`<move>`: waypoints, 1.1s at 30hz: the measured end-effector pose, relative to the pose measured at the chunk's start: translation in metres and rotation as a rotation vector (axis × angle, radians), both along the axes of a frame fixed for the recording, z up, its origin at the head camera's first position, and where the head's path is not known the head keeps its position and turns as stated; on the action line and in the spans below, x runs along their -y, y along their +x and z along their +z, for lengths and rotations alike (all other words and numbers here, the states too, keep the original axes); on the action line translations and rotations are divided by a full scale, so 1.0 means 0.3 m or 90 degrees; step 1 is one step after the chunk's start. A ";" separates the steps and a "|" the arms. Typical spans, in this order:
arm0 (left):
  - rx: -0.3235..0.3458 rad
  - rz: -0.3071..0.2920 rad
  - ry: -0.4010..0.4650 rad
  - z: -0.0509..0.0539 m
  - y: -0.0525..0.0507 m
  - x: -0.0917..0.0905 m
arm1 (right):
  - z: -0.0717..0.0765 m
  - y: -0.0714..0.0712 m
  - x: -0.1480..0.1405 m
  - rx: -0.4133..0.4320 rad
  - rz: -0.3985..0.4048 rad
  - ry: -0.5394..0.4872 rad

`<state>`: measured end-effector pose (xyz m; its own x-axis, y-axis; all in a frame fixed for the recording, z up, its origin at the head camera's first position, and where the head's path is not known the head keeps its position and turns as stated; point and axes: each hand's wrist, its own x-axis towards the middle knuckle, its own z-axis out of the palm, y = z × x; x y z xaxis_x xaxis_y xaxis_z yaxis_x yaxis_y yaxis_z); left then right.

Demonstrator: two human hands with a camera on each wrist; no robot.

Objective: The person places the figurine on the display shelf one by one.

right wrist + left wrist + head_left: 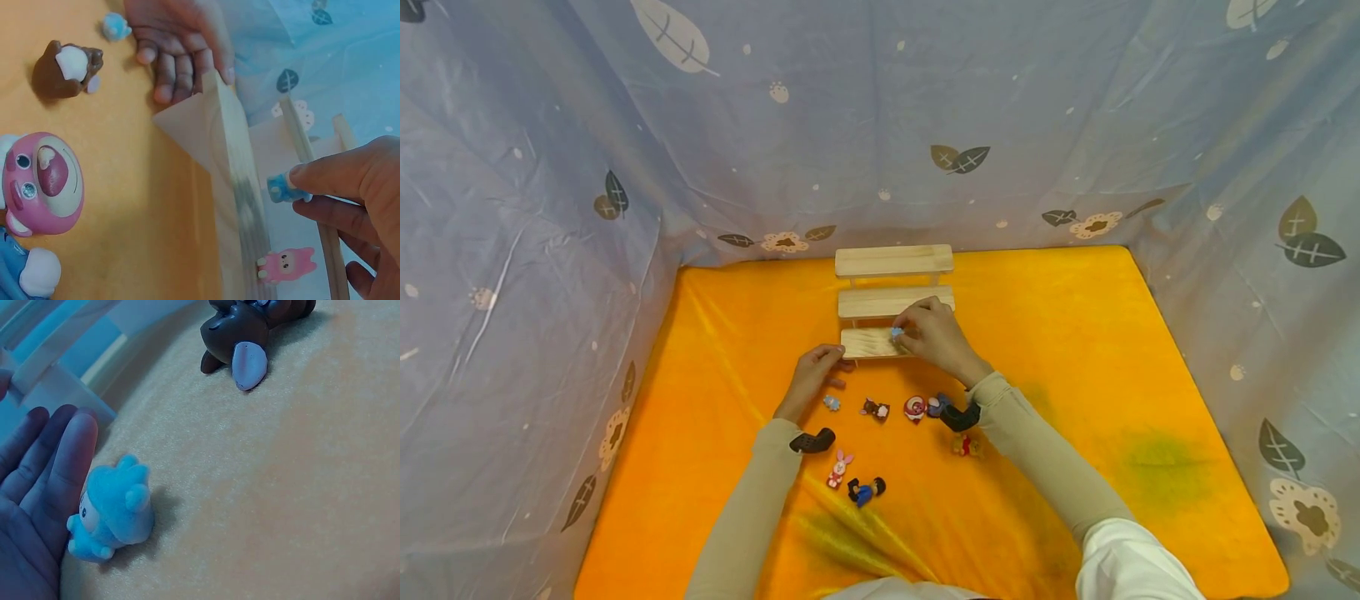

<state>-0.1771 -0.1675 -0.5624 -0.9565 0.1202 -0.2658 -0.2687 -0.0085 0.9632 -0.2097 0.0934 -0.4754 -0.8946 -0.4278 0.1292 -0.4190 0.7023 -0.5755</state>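
My right hand pinches a small light-blue figurine between thumb and fingers, just above the lowest shelf of a three-tier wooden stand. On that shelf a small pink figurine stands; in the head view the right hand hides it. My left hand is at the left end of the lowest shelf, the thumb touching its corner, the fingers fairly straight below. Beside those fingers a second light-blue figurine is on the cloth. A brown long-eared figurine lies farther right.
Between the forearms are a pink round-faced figurine, a blue one, a red-and-yellow bear, a pink rabbit and a dark-haired figure in blue. Orange cloth covers the table; patterned curtains enclose it.
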 end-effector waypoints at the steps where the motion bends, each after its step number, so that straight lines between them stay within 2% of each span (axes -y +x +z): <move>1: 0.001 0.001 0.000 0.001 0.000 -0.001 | -0.002 0.000 0.001 -0.006 0.001 0.007; 11: -0.004 -0.003 0.006 -0.001 -0.001 0.001 | -0.015 0.002 0.009 -0.041 0.001 0.065; 17: 0.005 -0.006 0.004 -0.005 -0.003 0.004 | -0.018 0.007 0.010 -0.054 0.006 0.076; 33: -0.002 -0.009 0.007 -0.001 0.001 0.002 | -0.013 0.011 0.007 -0.045 0.019 0.091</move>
<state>-0.1768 -0.1682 -0.5627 -0.9555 0.1363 -0.2615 -0.2661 -0.0161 0.9638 -0.2065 0.0911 -0.4793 -0.8718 -0.4729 0.1275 -0.4773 0.7617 -0.4382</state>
